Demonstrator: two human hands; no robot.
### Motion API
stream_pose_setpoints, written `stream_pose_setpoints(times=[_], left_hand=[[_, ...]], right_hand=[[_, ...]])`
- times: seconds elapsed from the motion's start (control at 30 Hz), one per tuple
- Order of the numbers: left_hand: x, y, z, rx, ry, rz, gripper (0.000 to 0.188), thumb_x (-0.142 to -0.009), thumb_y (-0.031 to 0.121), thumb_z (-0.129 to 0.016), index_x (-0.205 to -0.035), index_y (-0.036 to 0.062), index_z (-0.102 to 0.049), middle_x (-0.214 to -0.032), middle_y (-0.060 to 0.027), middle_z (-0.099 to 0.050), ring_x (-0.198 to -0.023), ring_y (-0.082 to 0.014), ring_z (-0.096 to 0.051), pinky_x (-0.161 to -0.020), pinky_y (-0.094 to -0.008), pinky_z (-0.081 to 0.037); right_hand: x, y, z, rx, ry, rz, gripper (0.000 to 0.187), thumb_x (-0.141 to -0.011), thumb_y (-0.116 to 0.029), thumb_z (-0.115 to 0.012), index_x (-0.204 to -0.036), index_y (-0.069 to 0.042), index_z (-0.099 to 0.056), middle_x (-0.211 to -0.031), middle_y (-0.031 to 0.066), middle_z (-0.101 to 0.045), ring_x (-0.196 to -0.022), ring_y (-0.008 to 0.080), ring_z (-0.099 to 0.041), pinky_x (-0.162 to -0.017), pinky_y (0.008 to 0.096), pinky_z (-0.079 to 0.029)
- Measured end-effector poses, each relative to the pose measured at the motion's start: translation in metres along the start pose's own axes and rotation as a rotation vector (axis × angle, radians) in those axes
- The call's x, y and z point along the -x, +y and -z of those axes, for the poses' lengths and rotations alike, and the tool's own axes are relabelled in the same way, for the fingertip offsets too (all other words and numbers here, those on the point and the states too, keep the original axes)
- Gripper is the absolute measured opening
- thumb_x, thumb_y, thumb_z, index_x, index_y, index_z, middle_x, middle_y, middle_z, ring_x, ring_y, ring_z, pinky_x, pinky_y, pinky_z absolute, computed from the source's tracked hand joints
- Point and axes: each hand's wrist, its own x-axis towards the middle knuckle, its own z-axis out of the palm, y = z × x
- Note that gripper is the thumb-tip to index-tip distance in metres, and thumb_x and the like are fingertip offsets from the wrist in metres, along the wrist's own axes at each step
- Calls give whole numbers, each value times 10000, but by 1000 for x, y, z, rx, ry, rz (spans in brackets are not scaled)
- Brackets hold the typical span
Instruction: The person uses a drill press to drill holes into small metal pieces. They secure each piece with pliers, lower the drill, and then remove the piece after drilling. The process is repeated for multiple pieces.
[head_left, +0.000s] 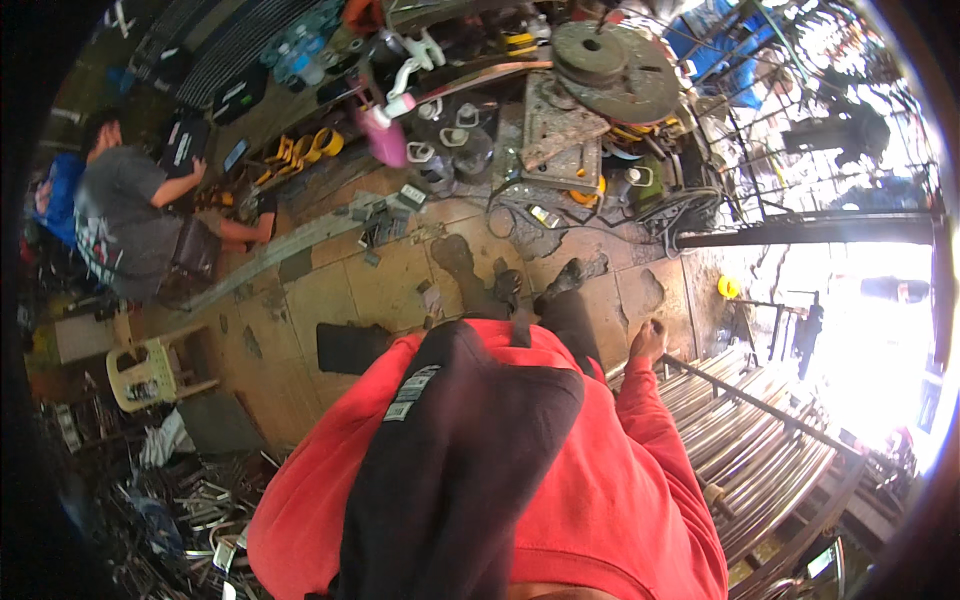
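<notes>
My right hand (648,341) hangs low at the right of my body, fingers curled in; whether anything lies inside them is hidden. Beside it, a rack of long metal tubes (745,440) stretches toward the lower right. My left hand is out of view, on the side where my red sleeve and a black cloth (455,450) over my front fill the picture. Below me are my sandalled feet (508,284) on the worn tile floor (385,285). A flat dark panel (352,347) lies on the tiles to the left.
Ahead stand clear jugs (470,150), a pink plastic piece (382,138), heavy metal discs (590,52) and a scuffed plate (560,135). At far left a person in grey (130,200) sits low. A pale plastic chair (145,375) and scrap metal (215,500) lie nearer.
</notes>
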Motion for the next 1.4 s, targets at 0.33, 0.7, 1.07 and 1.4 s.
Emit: stream_pose_setpoints(times=[0.33, 0.7, 1.07, 1.4], left_hand=[[-103, -31, -68, -117, 71, -105, 405, -705, 242, -714, -1023, -8, -695, -927, -160, -714, -826, -292, -698, -724, -390, -526], [-52, -51, -47, -132, -3, 22, 414, -707, 258, -722, -1011, -22, -696, -931, -175, -713, -843, -288, -700, -738, -395, -526], [18, 39, -21, -202, 63, 4, 400, -721, 254, -718, -1003, -30, -697, -926, -186, -710, -839, -279, -702, -731, -406, -525], [5, 32, -65, 916, -264, 149, 213, -786, 224, -691, -939, 90, -627, -778, -6, -621, -647, -172, -550, -591, -338, -441]], right_hand=[[6, 10, -29, -190, -391, 39, 255, -837, -231, -647, -1031, -65, -663, -725, 59, -611, -548, 124, -572, -457, 260, -485], [53, 57, 6, -180, -299, -484, 282, -794, -170, -650, -1028, -13, -661, -923, 116, -688, -824, 219, -645, -781, 327, -509], [79, 124, 14, -220, -782, -271, 396, -877, -233, -616, -1156, 48, -634, -1070, 152, -683, -959, 205, -639, -840, 298, -504], [-87, -46, -34, 9, -966, -252, 248, -892, -291, -615, -958, -53, -645, -763, 76, -638, -534, 175, -563, -464, 324, -455]])
